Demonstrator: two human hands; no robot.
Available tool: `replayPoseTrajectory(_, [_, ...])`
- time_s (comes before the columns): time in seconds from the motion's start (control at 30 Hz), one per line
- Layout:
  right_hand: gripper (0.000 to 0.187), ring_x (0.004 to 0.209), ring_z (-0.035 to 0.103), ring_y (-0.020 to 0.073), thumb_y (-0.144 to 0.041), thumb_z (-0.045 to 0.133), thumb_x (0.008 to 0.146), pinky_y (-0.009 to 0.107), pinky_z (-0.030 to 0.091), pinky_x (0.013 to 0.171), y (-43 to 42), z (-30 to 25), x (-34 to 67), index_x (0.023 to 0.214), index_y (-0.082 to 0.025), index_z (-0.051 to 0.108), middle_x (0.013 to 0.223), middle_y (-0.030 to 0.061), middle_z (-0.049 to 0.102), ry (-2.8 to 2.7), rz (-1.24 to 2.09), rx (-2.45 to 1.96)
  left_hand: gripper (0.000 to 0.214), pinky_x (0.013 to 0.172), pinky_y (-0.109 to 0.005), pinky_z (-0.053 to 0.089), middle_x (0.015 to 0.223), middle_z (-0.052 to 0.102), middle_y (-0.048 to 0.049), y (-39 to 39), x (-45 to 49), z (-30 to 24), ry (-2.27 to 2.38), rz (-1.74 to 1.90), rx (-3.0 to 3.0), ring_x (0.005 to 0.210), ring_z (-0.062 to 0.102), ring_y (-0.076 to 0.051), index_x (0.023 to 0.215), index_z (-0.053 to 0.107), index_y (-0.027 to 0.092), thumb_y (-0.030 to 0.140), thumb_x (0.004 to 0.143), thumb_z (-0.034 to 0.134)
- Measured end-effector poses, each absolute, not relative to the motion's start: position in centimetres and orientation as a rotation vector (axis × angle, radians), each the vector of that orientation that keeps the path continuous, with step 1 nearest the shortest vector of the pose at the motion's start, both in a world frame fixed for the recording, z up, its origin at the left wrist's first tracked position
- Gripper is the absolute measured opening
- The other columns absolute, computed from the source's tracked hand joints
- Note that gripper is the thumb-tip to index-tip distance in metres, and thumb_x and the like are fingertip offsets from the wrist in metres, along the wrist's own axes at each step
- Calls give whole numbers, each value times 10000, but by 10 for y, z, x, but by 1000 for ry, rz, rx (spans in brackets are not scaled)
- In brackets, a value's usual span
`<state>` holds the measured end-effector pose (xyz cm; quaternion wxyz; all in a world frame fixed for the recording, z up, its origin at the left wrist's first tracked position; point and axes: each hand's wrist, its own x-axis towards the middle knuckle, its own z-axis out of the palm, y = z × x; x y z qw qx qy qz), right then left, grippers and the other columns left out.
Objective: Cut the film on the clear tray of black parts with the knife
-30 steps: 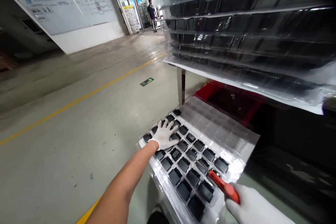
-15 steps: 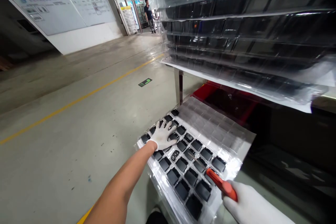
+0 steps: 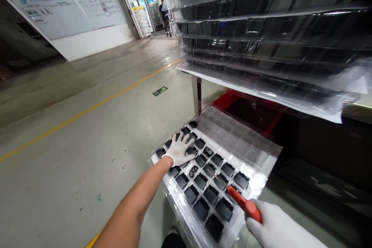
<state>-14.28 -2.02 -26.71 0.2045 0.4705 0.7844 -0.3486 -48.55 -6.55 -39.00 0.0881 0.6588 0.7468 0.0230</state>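
Observation:
My left hand (image 3: pixel 179 151), in a white glove, lies flat with its fingers spread over black parts in a clear plastic tray (image 3: pixel 190 211). In my gloved right hand (image 3: pixel 269 221) is a screwdriver (image 3: pixel 244 204) with a red handle, its thin shaft angled up and left over the tray. The tip is near a black part (image 3: pixel 209 169) in the middle; whether it touches cannot be made out. Several square black parts (image 3: pixel 214 226) sit in the tray's pockets. One pocket holds a part with round openings (image 3: pixel 193 171), left of the tip.
A translucent sheet (image 3: pixel 241 130) with pocket shapes covers the tray's far side. Above right, a tall stack of filled plastic trays (image 3: pixel 261 42) overhangs on a table with a metal leg (image 3: pixel 197 95). A red bin (image 3: pixel 229 100) stands underneath. A person (image 3: pixel 165 15) stands far off.
Both hands and the screwdriver stay almost where they were over the tray. The view has shifted very slightly, and the distant person has turned.

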Motion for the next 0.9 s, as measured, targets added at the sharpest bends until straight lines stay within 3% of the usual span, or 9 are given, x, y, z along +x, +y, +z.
replayPoseTrajectory(0.33, [102, 748, 623, 193, -200, 496, 855, 253, 340, 621, -17, -275, -140, 779, -164, 554, 769, 46, 655, 2198, -1032, 1305, 829, 1162, -696, 42, 1627, 272, -102, -67, -492, -402, 2262, 87, 1971, 1477, 167, -469, 1546, 299, 344, 715, 831, 496])
replayPoseTrajectory(0.9, [114, 723, 610, 194, -206, 491, 848, 263, 321, 603, -20, -271, -143, 749, -168, 530, 759, 46, 646, 2188, -965, 1293, 850, 1159, -709, 51, 1627, 274, -99, -67, -494, -406, 2272, 79, 1993, 1471, 179, -475, 1551, 282, 344, 742, 827, 482])
